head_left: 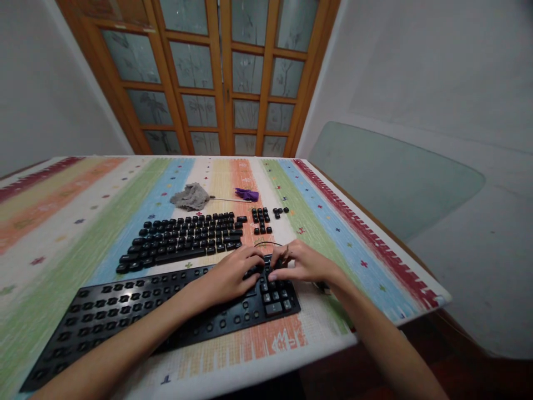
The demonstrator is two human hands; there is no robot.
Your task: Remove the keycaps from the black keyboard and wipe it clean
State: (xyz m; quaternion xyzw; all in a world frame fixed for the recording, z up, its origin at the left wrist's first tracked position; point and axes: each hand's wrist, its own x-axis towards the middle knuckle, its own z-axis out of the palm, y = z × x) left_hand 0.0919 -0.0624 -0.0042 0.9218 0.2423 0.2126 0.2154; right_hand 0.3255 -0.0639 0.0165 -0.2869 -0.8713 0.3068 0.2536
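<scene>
A black keyboard (175, 311) lies slantwise along the near side of the table, most of its key positions bare. At its right end, the number pad (275, 297) carries several dark keycaps. My left hand (235, 275) rests over the keyboard just left of the number pad, fingers bent and thumb apart from them. Across from it, my right hand (297, 262) is at the pad's upper part, thumb and fingers drawn together; what is between them, if anything, is too small to make out. Behind the keyboard, loose black keycaps (187, 236) lie in rows.
Smaller groups of keycaps (261, 215) lie farther right. Beyond them are a crumpled grey cloth (190, 196), a thin rod (229, 199) and a purple bunched item (247, 194). A striped cloth (341, 233) covers the table. Glazed wooden doors (225, 83) stand behind.
</scene>
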